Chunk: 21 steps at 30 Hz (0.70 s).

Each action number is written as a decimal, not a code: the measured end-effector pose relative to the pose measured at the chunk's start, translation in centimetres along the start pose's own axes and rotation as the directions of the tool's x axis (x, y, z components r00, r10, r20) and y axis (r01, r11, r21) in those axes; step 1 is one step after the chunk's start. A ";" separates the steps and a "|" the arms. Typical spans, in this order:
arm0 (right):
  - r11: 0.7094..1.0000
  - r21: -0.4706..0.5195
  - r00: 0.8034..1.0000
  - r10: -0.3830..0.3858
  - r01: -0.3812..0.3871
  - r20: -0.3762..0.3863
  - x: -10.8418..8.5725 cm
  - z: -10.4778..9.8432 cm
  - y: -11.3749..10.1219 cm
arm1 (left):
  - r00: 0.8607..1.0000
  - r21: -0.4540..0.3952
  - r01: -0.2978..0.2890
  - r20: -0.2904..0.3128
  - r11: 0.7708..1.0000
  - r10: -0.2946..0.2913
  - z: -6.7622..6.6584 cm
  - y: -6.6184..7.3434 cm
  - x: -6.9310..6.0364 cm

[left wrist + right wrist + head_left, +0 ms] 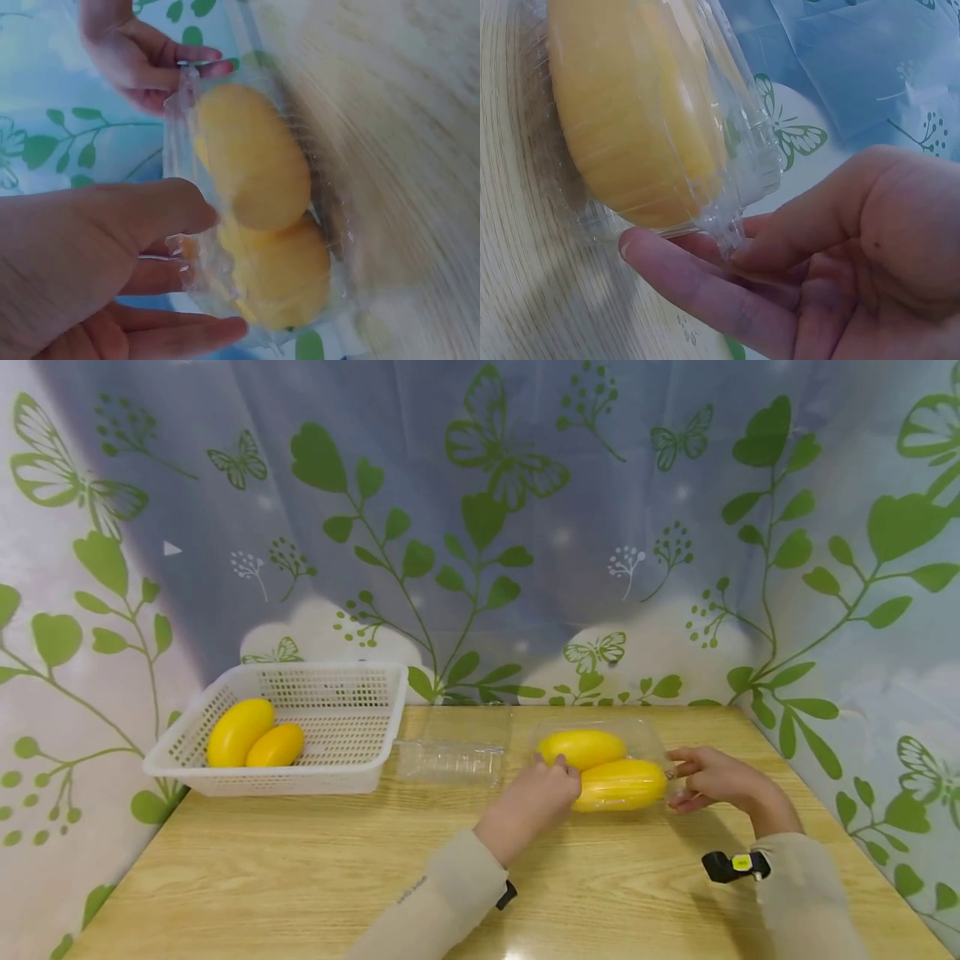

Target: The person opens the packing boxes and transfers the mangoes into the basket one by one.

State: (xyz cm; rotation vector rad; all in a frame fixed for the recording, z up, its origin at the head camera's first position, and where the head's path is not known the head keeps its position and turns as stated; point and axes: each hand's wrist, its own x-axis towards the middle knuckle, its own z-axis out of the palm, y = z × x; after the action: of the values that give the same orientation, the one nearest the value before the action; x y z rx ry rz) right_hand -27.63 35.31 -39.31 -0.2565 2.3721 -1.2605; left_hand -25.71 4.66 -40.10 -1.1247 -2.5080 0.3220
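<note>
A clear plastic clamshell box [641, 739] on the table holds two yellow mangoes, one mango [583, 748] behind the other mango [621, 785]. Clear plastic covers the fruit in both wrist views. At the box's left end, my left hand [534, 797] pinches the rim, thumb [187, 206] on one side and fingers on the other. My right hand [716, 779] pinches the rim tab at the right end between thumb and fingers, seen close in the right wrist view beside the box wall [705, 127].
A white plastic basket [360, 781] stands at the left, with a larger mango [240, 732] and a smaller mango [275, 746] inside. Between basket and box lies another clear plastic container [450, 764]. Behind the wooden table [300, 868] hangs a patterned cloth [420, 610].
</note>
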 end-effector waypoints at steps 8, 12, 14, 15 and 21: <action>1.000 0.001 1.000 0.004 -0.004 0.003 0.1 0.3 -0.4 | 0.999 -0.108 -0.023 -0.032 0.994 0.019 0.6 0.1 1.1; 1.000 0.008 1.000 0.008 -0.009 0.016 0.2 0.5 -0.7 | 1.000 -0.110 -0.008 0.002 0.994 0.009 0.5 0.5 1.5; 1.000 0.010 1.000 0.007 -0.007 0.021 0.1 0.6 -0.8 | 1.000 -0.092 0.008 0.014 0.996 -0.007 0.4 0.7 1.6; 1.000 0.008 1.000 0.005 -0.006 0.024 0.1 0.6 -0.9 | 1.000 -0.094 0.010 0.023 0.996 -0.008 0.3 0.7 1.6; 1.000 -0.004 0.999 0.000 0.000 0.050 0.1 0.7 -0.6 | 0.995 -0.166 -0.011 0.098 0.986 0.028 0.1 0.4 1.9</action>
State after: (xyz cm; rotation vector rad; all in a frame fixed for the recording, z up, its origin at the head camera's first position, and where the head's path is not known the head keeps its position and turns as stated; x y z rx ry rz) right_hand -27.42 34.42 -39.14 -0.2859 2.3328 -1.2349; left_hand -26.63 6.35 -39.93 -1.2249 -2.6533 0.1823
